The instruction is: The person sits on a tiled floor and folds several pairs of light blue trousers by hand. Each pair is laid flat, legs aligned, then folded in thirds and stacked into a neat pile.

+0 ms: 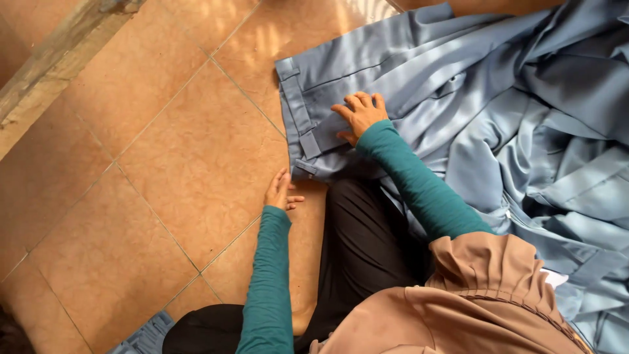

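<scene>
Tan ruffled cloth (485,295), nearest the lens at the bottom of the frame, drapes the person seated on a floor (151,164) of orange-brown tiles with pale grout lines. Grey-blue trousers (419,72) spread across the upper right of the picture, the largest thing in view: smooth, slightly glossy fabric, flat and pressed near the waist but bunched into deep folds toward the right edge. Their waistband (293,108) lies along the left side of the garment, running down the tiles, with belt loops standing out along it and a straight pocket seam just beyond. Black fabric (363,242) over the person's legs sits between the two teal sleeves (426,190). Along the upper left edge runs a weathered wooden beam (52,62), well apart from the garment. A scrap of denim (147,337) shows at the bottom edge. The right hand (359,117) rests palm down on the trousers just beside the waistband, fingers spread and pressing the cloth flat, gripping nothing. The left hand (280,191) lies open on the bare tile just below the waistband's lower corner, fingers loosely extended, holding nothing.
</scene>
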